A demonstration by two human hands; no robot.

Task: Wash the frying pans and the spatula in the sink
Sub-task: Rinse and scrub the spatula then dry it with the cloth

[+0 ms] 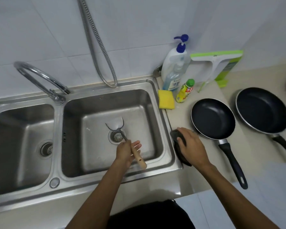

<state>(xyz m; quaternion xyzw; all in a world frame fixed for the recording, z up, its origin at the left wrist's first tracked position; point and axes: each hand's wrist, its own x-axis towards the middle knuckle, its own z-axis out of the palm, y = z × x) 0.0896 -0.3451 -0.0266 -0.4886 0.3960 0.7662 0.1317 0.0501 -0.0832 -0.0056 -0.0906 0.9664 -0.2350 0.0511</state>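
Left hand (128, 152) holds the spatula (135, 154) over the sink (106, 180) (fingers half spread). Right hand (191, 144) curls over a dark pad (174, 134) on the sink's right rim, beside two frying pans (212, 119).

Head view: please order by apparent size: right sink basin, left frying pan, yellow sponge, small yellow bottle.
1. right sink basin
2. left frying pan
3. yellow sponge and small yellow bottle: these look alike, so not ranked.
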